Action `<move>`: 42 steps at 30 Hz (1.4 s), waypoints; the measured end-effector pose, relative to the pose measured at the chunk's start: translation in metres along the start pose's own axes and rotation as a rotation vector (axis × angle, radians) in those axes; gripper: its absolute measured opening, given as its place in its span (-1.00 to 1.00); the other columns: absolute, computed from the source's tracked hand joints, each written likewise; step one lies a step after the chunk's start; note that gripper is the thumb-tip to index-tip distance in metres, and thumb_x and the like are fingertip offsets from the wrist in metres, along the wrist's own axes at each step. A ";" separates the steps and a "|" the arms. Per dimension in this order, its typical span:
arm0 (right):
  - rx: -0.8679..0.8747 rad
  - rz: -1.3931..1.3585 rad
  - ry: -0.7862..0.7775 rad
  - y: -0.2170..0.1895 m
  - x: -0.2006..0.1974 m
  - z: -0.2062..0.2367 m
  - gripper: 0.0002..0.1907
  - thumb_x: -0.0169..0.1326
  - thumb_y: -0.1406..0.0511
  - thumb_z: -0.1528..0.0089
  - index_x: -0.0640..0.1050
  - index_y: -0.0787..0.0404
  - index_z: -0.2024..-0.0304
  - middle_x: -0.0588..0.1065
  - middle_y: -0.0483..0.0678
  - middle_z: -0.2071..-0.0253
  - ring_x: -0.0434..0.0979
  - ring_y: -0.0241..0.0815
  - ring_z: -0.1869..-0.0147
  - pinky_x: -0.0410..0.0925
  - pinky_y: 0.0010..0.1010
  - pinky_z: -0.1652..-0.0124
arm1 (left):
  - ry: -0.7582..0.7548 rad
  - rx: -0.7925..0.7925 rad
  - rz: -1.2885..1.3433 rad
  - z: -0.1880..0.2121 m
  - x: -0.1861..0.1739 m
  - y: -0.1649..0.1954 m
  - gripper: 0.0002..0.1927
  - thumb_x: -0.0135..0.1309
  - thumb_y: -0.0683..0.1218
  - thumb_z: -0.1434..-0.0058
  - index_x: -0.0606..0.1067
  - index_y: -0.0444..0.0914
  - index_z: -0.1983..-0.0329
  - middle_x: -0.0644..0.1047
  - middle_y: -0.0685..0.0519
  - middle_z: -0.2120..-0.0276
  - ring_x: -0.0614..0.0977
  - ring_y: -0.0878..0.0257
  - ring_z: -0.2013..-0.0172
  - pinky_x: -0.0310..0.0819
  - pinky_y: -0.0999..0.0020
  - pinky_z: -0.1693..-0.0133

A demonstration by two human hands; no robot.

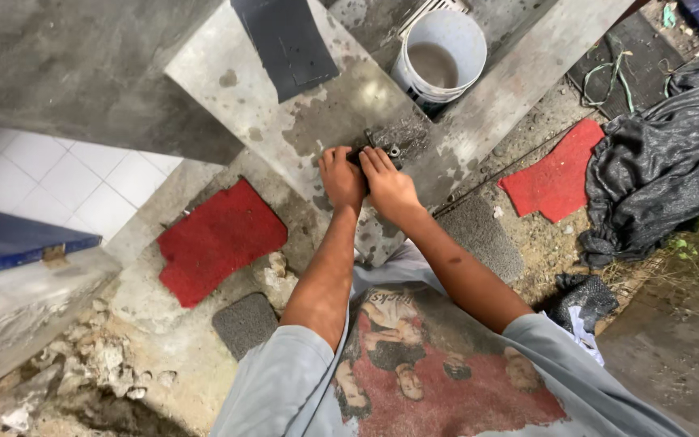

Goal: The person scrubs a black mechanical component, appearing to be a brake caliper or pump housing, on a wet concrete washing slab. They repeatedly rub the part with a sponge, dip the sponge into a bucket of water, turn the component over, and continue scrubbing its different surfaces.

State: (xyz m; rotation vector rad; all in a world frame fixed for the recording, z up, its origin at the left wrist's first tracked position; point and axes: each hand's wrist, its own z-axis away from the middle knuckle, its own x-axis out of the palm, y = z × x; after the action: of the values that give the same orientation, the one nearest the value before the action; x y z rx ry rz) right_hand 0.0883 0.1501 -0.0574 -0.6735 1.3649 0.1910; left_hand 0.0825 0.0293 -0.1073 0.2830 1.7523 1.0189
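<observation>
Two hands, left hand (341, 180) and right hand (390, 188), press one dark block (356, 154); two red mats (218, 239), one bucket (440, 58).

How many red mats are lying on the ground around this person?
2. One red mat lies on the ground left of the person's left hand; the other red mat lies to the right, beside the dark tarp. More could be hidden under it.

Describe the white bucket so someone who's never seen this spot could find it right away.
Start at the long grey slab running diagonally through the scene, where both hands press on a small dark object. Follow its far edge upward past the hands: the bucket stands just beyond it. It is the only round white container, holding murky grey liquid, unlike the flat red mats on the ground.
</observation>
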 end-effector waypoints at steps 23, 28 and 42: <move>-0.020 -0.404 0.352 -0.029 -0.006 0.031 -0.54 -0.04 0.55 -0.32 0.46 0.31 -0.28 0.47 0.14 -0.26 0.43 0.08 -0.43 0.31 -0.11 -0.32 | 0.100 -0.169 0.669 0.015 -0.015 -0.050 -0.69 -0.16 -0.03 -0.55 0.54 -0.28 -0.06 0.62 0.02 -0.01 0.61 0.21 -0.08 0.42 0.31 -0.17; -0.121 0.049 0.223 -0.026 0.044 0.050 -0.38 0.03 0.45 -0.15 0.43 0.38 -0.31 0.40 0.11 -0.38 0.34 -0.01 -0.48 0.32 -0.10 -0.17 | -0.030 -0.084 0.483 0.010 -0.007 -0.035 -0.74 -0.06 -0.03 -0.48 0.56 -0.25 -0.01 0.62 -0.02 0.04 0.62 0.08 -0.03 0.45 0.23 -0.12; -0.094 0.073 0.006 -0.017 0.045 0.055 -0.31 0.00 0.40 -0.15 0.36 0.28 -0.38 0.29 0.06 -0.47 0.21 -0.06 -0.55 0.30 0.07 -0.20 | -0.015 0.032 0.307 -0.008 0.004 -0.029 -0.84 -0.10 -0.13 -0.46 0.51 -0.24 0.10 0.60 -0.01 0.19 0.57 -0.04 0.09 0.39 0.07 -0.13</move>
State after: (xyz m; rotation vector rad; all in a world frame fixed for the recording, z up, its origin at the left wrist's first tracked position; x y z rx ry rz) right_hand 0.1524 0.1551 -0.0918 -0.7036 1.3938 0.3133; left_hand 0.0823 0.0098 -0.1309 0.5919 1.7459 1.2030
